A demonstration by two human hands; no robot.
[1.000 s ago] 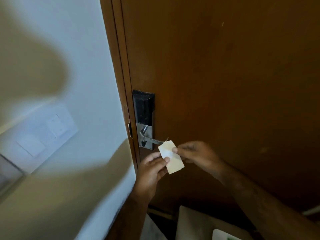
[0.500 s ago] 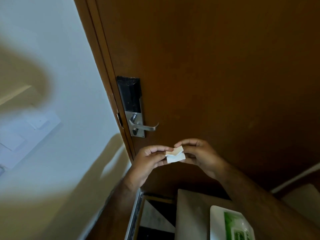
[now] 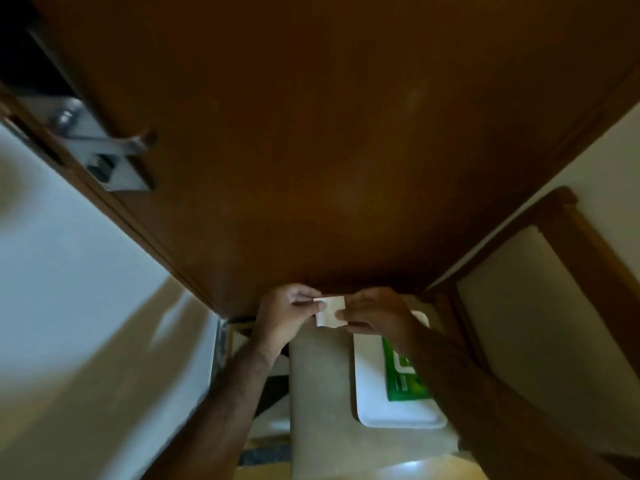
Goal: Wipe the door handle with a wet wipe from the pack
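A small folded white wet wipe is held between both hands low in front of the brown door. My left hand pinches its left edge and my right hand pinches its right edge. The silver lever door handle on its lock plate sits far up at the left, well away from the hands. The green wet wipe pack lies on a white tray below my right forearm, partly hidden by it.
The tray rests on a pale stool or small table against the door. A white wall runs along the left. A wooden chair with a cream seat stands at the right.
The view has tilted downward, so the handle has slid to the upper left. Both hands have lowered with the wipe, away from the handle and over the tray, still folding it.
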